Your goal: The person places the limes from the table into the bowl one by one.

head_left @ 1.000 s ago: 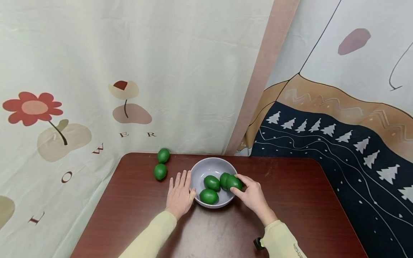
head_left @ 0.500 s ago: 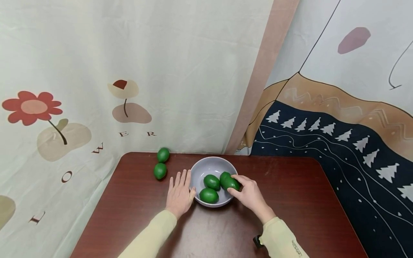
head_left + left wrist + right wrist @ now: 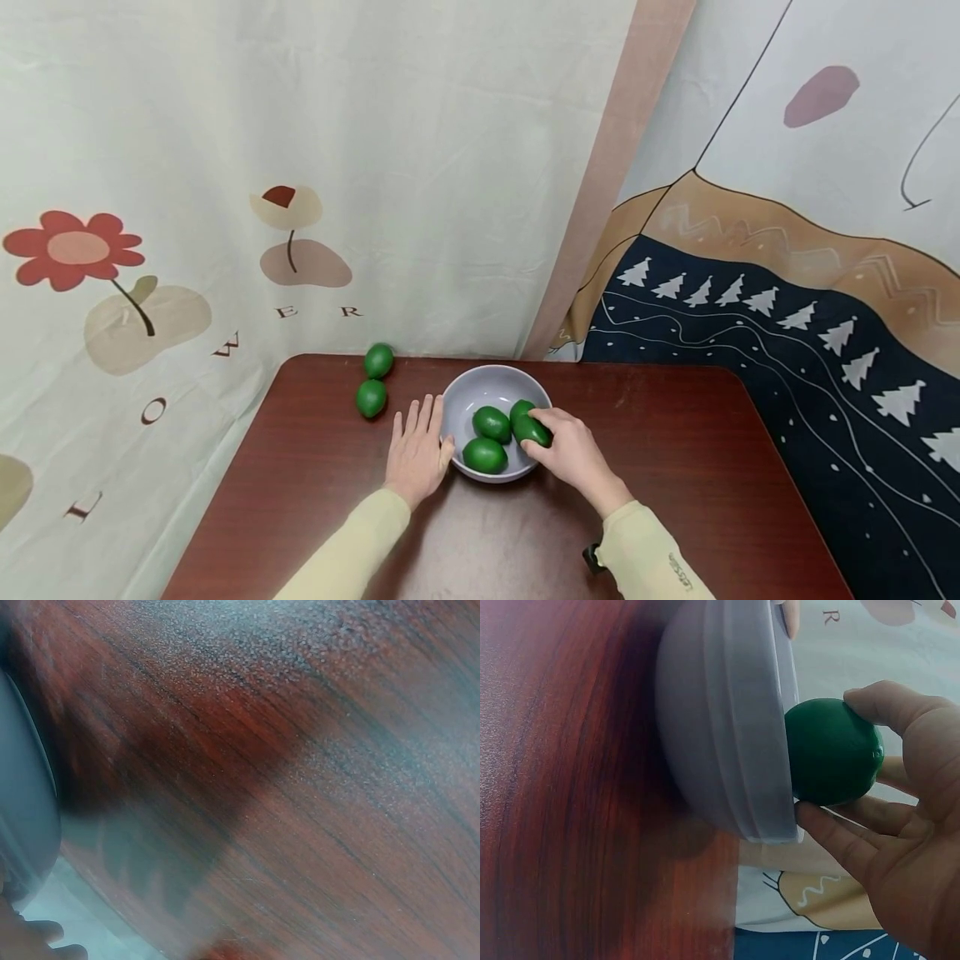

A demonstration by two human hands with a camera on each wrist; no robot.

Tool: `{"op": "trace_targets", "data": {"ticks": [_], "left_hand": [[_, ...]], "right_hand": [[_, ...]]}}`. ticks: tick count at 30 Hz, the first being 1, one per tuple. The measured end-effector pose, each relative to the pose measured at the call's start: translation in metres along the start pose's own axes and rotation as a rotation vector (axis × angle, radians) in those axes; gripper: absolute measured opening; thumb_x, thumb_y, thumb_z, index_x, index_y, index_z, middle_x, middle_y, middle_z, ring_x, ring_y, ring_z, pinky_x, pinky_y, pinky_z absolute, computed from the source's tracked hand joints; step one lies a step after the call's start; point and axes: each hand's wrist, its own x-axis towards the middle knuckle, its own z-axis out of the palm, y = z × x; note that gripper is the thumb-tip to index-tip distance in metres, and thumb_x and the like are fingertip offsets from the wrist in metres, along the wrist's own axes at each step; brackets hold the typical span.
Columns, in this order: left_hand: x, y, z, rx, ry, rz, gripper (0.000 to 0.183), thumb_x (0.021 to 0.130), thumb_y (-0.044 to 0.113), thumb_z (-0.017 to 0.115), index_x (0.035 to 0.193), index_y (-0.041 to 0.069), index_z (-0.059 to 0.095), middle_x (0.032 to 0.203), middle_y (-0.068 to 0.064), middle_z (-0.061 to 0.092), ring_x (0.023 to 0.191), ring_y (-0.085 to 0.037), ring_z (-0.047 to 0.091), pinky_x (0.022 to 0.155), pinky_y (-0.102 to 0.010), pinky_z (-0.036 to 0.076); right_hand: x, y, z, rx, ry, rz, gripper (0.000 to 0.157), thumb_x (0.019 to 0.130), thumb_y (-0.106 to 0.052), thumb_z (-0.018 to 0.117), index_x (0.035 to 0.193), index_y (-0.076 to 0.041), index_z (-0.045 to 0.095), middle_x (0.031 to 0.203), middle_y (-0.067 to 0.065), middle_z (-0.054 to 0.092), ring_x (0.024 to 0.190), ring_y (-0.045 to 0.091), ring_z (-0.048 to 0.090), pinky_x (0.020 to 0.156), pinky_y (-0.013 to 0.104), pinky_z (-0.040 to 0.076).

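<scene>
within the right hand (image 3: 572, 447), a green lime (image 3: 532, 432) was pinched; beside the spread left hand (image 3: 417, 460), the bowl (image 3: 486, 387) seemed best steadied during a gentle, low release.

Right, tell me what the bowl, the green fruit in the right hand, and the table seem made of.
Bowl: plastic or glazed ceramic, I can't say which; smooth grey wall, soft highlights inside.
Green fruit in the right hand: real rind or moulded plastic; evenly green, with a glossy sheen.
Table: wood or wood-look laminate, semi-gloss; reddish-brown, dark grain streaks, light reflection.
</scene>
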Motion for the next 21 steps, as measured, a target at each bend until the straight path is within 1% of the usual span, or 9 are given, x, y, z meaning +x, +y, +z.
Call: {"op": "trace_targets", "data": {"ticks": [5,13,18,21], "left_hand": [[-0.0008,-0.0001,-0.0007,0.001,-0.009,0.002,0.07,0.101,0.036,0.049,0.161,0.004,0.033,0.162,-0.019,0.039,0.151,-0.042,0.034,0.122,-0.062,0.024],[-0.001,0.0002,-0.0012,0.001,-0.012,0.001,0.07,0.101,0.036,0.049,0.162,0.004,0.032,0.162,-0.019,0.039,0.151,-0.042,0.034,0.122,-0.062,0.024],[-0.0012,0.0005,-0.0009,-0.003,-0.01,-0.002,0.071,0.101,0.036,0.05,0.162,0.004,0.032,0.162,-0.019,0.04,0.15,-0.042,0.035,0.122,-0.062,0.024],[-0.0013,0.0004,-0.0011,-0.004,-0.022,-0.008,0.071,0.102,0.037,0.049,0.162,0.005,0.031,0.163,-0.019,0.038,0.151,-0.041,0.033,0.123,-0.061,0.022]], "right_hand": [[0.0013,-0.0026,0.0004,-0.005,-0.05,0.026,0.046,0.086,-0.028,0.082,0.126,-0.01,0.073,0.122,0.01,0.071,0.107,0.025,0.068,0.089,0.043,0.058],[0.0048,-0.0044,0.0026,-0.069,-0.106,0.036,0.046,0.086,-0.03,0.08,0.126,-0.008,0.072,0.12,0.012,0.072,0.106,0.026,0.067,0.089,0.044,0.058],[0.0073,-0.0061,0.0044,-0.102,-0.118,0.026,0.044,0.085,-0.028,0.081,0.123,-0.007,0.073,0.117,0.013,0.072,0.105,0.027,0.066,0.088,0.045,0.056],[0.0088,-0.0067,0.0061,-0.128,-0.12,0.012,0.043,0.085,-0.028,0.081,0.121,-0.006,0.073,0.114,0.012,0.073,0.102,0.026,0.066,0.087,0.044,0.056]]}}
